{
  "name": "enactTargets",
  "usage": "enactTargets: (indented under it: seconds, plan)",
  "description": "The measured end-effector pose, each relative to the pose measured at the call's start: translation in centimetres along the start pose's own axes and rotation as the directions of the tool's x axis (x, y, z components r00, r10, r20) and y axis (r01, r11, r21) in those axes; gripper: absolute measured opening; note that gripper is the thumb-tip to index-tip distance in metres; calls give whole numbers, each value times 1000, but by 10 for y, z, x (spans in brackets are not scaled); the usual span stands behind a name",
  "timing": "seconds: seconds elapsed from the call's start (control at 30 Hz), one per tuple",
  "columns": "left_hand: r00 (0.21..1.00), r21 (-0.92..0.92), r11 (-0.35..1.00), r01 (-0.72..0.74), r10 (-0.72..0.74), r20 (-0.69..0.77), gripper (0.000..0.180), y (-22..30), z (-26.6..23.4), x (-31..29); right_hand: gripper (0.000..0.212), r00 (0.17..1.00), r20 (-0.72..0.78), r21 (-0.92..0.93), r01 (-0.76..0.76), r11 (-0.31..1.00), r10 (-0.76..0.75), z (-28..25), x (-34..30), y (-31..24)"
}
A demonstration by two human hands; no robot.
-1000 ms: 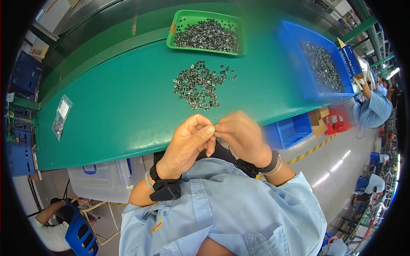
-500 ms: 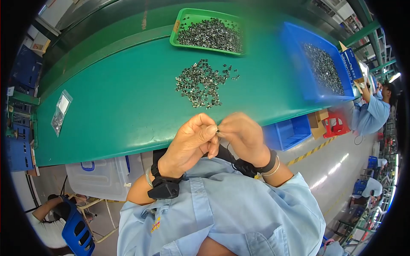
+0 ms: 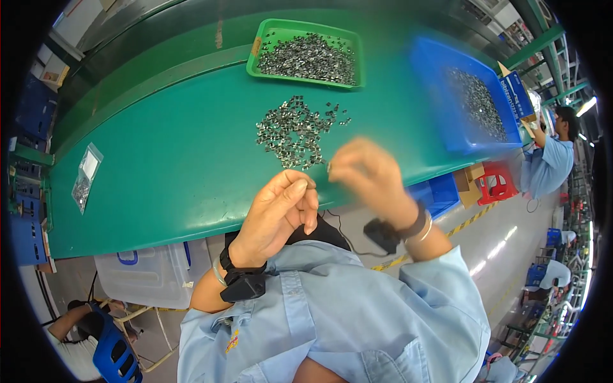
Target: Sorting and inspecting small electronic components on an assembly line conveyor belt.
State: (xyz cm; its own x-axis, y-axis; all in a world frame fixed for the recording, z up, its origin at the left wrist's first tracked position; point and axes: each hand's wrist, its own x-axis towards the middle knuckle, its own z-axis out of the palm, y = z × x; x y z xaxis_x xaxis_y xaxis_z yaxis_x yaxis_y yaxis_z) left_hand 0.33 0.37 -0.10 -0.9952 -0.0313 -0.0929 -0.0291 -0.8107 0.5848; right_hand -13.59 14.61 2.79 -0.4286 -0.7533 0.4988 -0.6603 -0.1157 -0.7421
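My left hand (image 3: 281, 207) is held at the table's near edge, thumb and forefinger pinched together; whatever is between them is too small to make out. My right hand (image 3: 370, 172) is smeared by motion above the table, to the right of the left hand. At its fingertips shows a small shiny metal part (image 3: 329, 167). Just beyond both hands lies a loose pile of small silvery metal parts (image 3: 294, 131) on the green tabletop (image 3: 172, 172). Behind the pile stands a green tray (image 3: 306, 82) heaped with many more such parts.
A blue bin (image 3: 440, 115) of small metal parts sits at the right. To the left lies a clear plastic bag (image 3: 88, 172) with small pieces. Below the table are a clear lidded box (image 3: 143, 274), a blue crate (image 3: 437, 195) and a red stool (image 3: 497, 185). A co-worker (image 3: 552, 156) is at the far right.
The hands were together at the fingertips. My right hand has moved away, forward and to the right, with a small metal part. My left hand stays pinched in nearly the same place.
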Motion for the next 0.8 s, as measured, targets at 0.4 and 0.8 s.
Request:
enactTargets:
  seconds: [0.4,0.8]
  plan:
    - [997,12,999,-42,42,-61,18,2,3,0,4,969,17,212,-243,946,245,-41,83,12]
    - [996,99,991,-88,89,-14,21,4,16,5,10,966,75,460,-254,851,248,15,3,-6]
